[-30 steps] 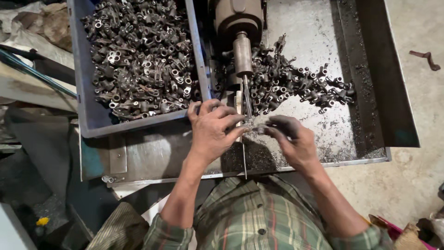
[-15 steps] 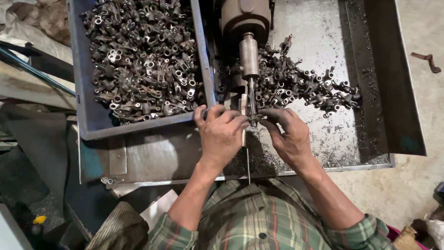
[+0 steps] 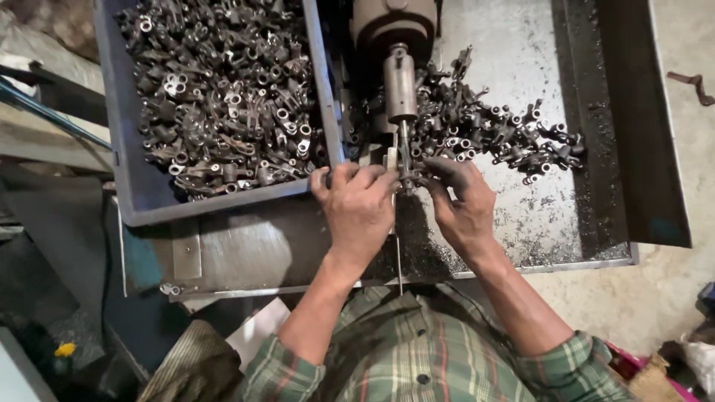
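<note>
Now both hands have closed in under the spindle (image 3: 400,85) — left hand (image 3: 360,208) and right hand (image 3: 462,205) pinch one small metal part (image 3: 412,179) at the tool tip, between the bin (image 3: 141,201) and loose pile (image 3: 491,130); a second ago the right was lower.

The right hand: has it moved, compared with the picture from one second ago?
Yes. The right hand has moved toward the machine spindle: before, it was lower and further right of it; now its fingertips meet the left hand right under the spindle tip.
</note>
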